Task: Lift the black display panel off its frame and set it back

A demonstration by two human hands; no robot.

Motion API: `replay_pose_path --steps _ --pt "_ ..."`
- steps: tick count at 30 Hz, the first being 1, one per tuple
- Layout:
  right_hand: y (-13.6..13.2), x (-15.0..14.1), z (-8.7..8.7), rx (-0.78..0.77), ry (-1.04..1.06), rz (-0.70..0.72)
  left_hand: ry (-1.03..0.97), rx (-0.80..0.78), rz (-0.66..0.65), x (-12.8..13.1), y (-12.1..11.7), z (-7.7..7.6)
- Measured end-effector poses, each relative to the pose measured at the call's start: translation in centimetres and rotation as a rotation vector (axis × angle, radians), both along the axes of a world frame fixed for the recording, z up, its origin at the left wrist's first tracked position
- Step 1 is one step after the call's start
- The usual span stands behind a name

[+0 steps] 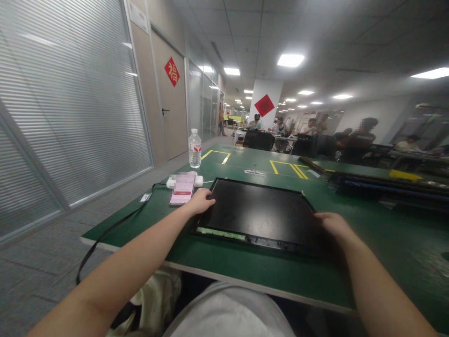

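Note:
A flat black LCD screen panel (259, 210) lies face up in front of me, its near edge close to the table's front. My left hand (200, 202) grips its left edge, thumb on top and the other fingers partly hidden. At the right edge my right hand (335, 225) holds on with the thumb along the frame; its remaining fingers are out of sight. A green circuit strip (220, 233) runs along the left half of the near edge. Just left of my left hand lies a phone (182, 193) with a lit screen.
Behind the phone are a white power strip (199, 180) with a black cord and a water bottle (195, 149). More dark panels (382, 185) are stacked on the green table (372, 234) at right. Yellow tape (275, 167) marks the far side. People sit farther back.

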State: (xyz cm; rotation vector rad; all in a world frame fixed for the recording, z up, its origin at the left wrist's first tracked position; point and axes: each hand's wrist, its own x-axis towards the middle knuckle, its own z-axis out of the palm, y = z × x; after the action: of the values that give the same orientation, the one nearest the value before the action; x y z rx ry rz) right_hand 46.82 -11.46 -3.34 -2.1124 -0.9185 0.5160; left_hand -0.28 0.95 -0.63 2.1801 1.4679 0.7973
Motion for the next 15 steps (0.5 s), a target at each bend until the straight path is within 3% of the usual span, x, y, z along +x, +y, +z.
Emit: replay_pose_path --steps 10,15 --pt "-0.14 -0.46 0.22 -0.005 0.001 0.008 0.018 -0.029 0.044 -0.1 0.18 -0.46" --pt "-0.29 -0.87 0.2 0.033 -0.123 -0.007 0.05 -0.041 0.021 -0.07 0.21 -0.49"
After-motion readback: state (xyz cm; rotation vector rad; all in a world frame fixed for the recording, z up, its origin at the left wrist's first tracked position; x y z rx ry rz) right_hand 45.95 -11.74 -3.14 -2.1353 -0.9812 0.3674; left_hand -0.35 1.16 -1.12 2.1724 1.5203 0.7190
